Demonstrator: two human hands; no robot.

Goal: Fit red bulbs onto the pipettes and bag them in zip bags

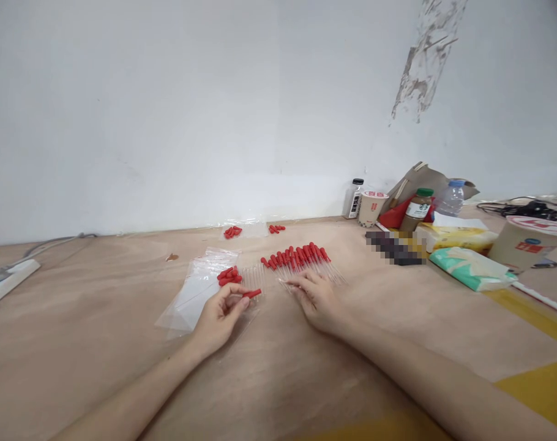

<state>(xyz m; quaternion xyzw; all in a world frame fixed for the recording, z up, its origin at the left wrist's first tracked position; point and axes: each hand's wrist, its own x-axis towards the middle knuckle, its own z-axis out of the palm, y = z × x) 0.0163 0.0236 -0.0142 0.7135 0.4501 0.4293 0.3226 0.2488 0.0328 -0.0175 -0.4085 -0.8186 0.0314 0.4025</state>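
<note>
Between the thumb and fingers of my left hand is a red rubber dropper bulb, its narrow end pointing right. My right hand has its fingertips pinched on a thin clear dropper tube, mostly hidden by the fingers. Just beyond that hand lies a row of droppers, red bulbs away from me and clear stems towards me. Loose red bulbs rest on clear plastic bags beyond my left hand. Several bare clear tubes lie side by side there, partly covered by the left hand.
More red bulbs sit by a clear bag near the wall, beside another small group. On the right stand bottles, paper cups and tissue packs. A power strip lies at the left edge.
</note>
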